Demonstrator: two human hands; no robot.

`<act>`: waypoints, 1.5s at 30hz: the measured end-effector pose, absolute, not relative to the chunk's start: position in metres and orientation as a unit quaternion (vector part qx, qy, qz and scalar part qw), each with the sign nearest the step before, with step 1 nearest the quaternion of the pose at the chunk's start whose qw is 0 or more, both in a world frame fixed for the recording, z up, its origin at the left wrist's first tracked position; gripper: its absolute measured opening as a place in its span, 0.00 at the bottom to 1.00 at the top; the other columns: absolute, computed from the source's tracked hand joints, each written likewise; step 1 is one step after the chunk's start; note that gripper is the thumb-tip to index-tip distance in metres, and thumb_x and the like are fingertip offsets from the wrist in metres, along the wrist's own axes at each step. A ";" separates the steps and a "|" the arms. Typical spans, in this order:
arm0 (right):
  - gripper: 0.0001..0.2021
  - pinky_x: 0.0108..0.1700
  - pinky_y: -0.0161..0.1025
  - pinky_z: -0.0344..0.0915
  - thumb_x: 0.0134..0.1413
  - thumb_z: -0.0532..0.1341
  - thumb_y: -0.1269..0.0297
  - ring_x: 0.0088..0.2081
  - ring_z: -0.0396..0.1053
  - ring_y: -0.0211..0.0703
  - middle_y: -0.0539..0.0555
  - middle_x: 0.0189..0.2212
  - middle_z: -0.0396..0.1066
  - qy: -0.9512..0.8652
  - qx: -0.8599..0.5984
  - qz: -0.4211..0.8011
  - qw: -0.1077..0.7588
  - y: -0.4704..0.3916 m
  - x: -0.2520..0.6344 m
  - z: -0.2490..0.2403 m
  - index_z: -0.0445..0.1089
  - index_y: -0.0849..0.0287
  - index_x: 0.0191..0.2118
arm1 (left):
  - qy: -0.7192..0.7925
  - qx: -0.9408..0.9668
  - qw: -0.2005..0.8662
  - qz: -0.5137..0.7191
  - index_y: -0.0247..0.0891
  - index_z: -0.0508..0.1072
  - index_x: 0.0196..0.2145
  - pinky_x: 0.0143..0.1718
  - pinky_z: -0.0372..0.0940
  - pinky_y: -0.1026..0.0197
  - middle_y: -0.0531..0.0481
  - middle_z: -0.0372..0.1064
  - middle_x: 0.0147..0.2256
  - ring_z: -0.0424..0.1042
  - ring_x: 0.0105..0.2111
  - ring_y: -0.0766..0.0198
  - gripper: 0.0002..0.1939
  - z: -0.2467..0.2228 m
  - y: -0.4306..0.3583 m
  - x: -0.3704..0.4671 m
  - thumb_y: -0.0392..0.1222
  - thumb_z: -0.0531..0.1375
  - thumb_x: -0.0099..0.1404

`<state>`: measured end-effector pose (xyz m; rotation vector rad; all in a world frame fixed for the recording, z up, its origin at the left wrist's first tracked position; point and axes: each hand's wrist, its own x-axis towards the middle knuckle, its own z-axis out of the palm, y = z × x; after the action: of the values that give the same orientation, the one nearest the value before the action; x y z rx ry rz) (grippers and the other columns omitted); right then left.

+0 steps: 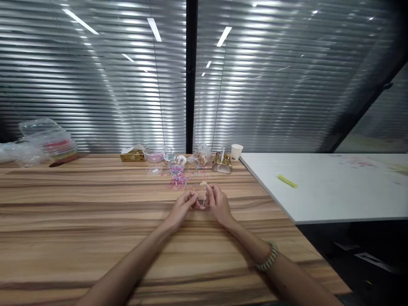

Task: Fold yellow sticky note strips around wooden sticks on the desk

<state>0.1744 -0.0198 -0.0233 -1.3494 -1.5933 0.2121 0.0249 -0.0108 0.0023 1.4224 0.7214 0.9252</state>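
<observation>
Forearms reach in over the wood table, striped bracelet on the right one. Right hand is pinching a small pale stick-like thing, honestly too tiny to be sure what. It's upright between both hands. Left hand has bunched fingertips near its lower end, can't tell if they're gripping. I'd pinch lightly, steady the bottom, and stay clear of the colorful bits.
</observation>
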 end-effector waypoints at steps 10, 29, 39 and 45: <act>0.12 0.39 0.39 0.55 0.59 0.48 0.71 0.36 0.60 0.43 0.55 0.33 0.68 -0.858 -0.382 -0.129 0.319 -0.019 0.185 -0.019 0.66 0.58 0.44 | 0.317 0.443 0.757 0.362 0.34 0.66 0.25 0.28 0.68 0.59 0.59 0.58 0.16 0.57 0.14 0.74 0.06 -0.004 0.003 0.010 0.39 0.60 0.53; 0.09 0.34 0.39 0.52 0.56 0.55 0.70 0.35 0.59 0.44 0.53 0.34 0.67 -0.865 -0.414 -0.222 0.178 -0.025 0.181 -0.011 0.66 0.58 0.43 | 0.417 0.475 0.681 0.370 0.30 0.74 0.29 0.23 0.61 0.71 0.46 0.73 0.28 0.71 0.26 0.67 0.10 0.002 0.000 0.010 0.41 0.63 0.50; 0.07 0.35 0.40 0.52 0.55 0.55 0.71 0.35 0.59 0.43 0.54 0.33 0.67 -0.859 -0.410 -0.238 0.192 -0.024 0.182 -0.007 0.66 0.59 0.41 | 0.385 0.426 0.721 0.387 0.31 0.75 0.27 0.12 0.42 0.74 0.48 0.71 0.25 0.63 0.18 0.77 0.05 0.007 0.003 0.006 0.36 0.61 0.53; 0.06 0.35 0.39 0.52 0.56 0.55 0.70 0.33 0.60 0.43 0.54 0.32 0.68 -0.861 -0.395 -0.238 0.213 -0.024 0.184 -0.010 0.67 0.60 0.38 | 0.379 0.470 0.705 0.373 0.32 0.75 0.31 0.21 0.57 0.72 0.42 0.73 0.34 0.72 0.33 0.62 0.10 0.001 0.001 0.010 0.41 0.63 0.51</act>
<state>0.1835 -0.0238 -0.0098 -1.0969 -2.3913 -0.6614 0.0097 0.0010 0.0013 1.0444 0.8422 0.8299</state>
